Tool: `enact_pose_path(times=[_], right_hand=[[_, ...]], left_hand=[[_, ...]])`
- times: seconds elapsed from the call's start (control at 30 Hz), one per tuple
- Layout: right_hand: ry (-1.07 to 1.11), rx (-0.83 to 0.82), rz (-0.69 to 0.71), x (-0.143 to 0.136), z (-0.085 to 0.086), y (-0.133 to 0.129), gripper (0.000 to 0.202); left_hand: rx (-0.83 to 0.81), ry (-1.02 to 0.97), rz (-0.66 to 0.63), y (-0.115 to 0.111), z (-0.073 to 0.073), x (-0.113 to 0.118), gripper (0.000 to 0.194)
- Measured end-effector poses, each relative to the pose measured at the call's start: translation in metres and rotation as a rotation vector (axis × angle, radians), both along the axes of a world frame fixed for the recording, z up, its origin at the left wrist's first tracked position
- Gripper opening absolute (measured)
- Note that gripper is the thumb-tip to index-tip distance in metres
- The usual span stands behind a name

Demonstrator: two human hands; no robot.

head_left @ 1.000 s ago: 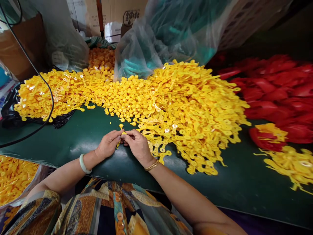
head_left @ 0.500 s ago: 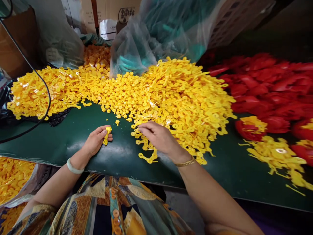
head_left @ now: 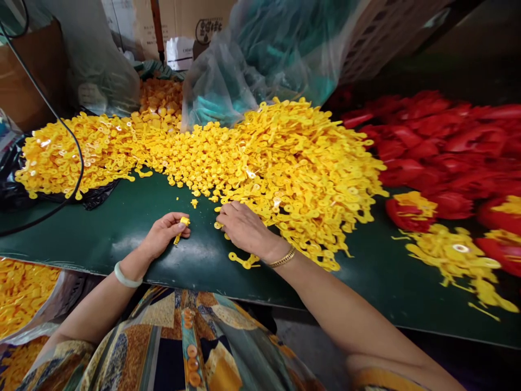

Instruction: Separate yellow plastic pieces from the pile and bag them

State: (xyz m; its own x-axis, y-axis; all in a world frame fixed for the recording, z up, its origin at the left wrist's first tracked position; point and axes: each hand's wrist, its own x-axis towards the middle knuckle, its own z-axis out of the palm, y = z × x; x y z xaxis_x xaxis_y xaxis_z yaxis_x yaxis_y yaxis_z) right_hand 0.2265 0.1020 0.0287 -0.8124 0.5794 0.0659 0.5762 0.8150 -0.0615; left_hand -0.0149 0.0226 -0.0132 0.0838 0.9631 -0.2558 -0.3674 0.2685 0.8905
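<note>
Between its thumb and fingers, my left hand (head_left: 166, 234) pinches a small yellow plastic piece (head_left: 185, 221) with a narrow part hanging below it. My right hand (head_left: 240, 225) is at the near edge of the heap of flat yellow plastic links (head_left: 301, 163), fingers bent down and touching pieces there. Whether those fingers grip a piece is hidden by the hand. One loose yellow link (head_left: 244, 260) lies just below the right hand. Small knob-like yellow pieces (head_left: 207, 149) are heaped in the middle, and a stray one (head_left: 194, 203) sits above my left hand.
The dark green table (head_left: 142, 217) runs across the view. Another yellow heap (head_left: 77, 152) lies at left beside a black cable (head_left: 81, 163). Red plastic parts (head_left: 439, 136) are piled at right. A clear bag (head_left: 268, 65) with green contents stands behind. Yellow pieces (head_left: 24, 282) fill a bag at lower left.
My right hand has moved left and turned its fingers down at the edge of the links. My left hand keeps its yellow piece, turned slightly and shifted a little right.
</note>
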Motion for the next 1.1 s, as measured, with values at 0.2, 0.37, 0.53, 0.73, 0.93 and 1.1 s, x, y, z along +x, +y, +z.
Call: enact_pose_path(times=[0.2, 0.37, 0.53, 0.73, 0.93, 1.1], right_hand=[[0.079, -0.037, 0.040, -0.020, -0.007, -0.009, 0.015], [0.322, -0.213, 0.196, -0.011, -0.012, -0.004, 0.024], [0.405, -0.127, -0.145, 0.012, -0.011, -0.003, 0.022], [0.202, 0.014, -0.031, -0.016, -0.005, -0.013, 0.022], [0.141, 0.019, 0.002, -0.051, 0.002, -0.009, 0.022], [0.104, 0.030, -0.039, -0.073, 0.001, -0.010, 0.024]], left_hand=[[-0.002, -0.006, 0.011, -0.001, 0.003, 0.001, 0.041], [0.000, -0.030, 0.028, 0.000, 0.000, -0.003, 0.042], [0.001, -0.039, 0.087, 0.002, 0.002, -0.002, 0.043], [0.037, -0.075, 0.398, 0.009, 0.007, -0.012, 0.041], [0.042, -0.066, 0.488, 0.012, 0.007, -0.020, 0.041], [0.048, -0.029, 0.490, 0.013, 0.007, -0.017, 0.043]])
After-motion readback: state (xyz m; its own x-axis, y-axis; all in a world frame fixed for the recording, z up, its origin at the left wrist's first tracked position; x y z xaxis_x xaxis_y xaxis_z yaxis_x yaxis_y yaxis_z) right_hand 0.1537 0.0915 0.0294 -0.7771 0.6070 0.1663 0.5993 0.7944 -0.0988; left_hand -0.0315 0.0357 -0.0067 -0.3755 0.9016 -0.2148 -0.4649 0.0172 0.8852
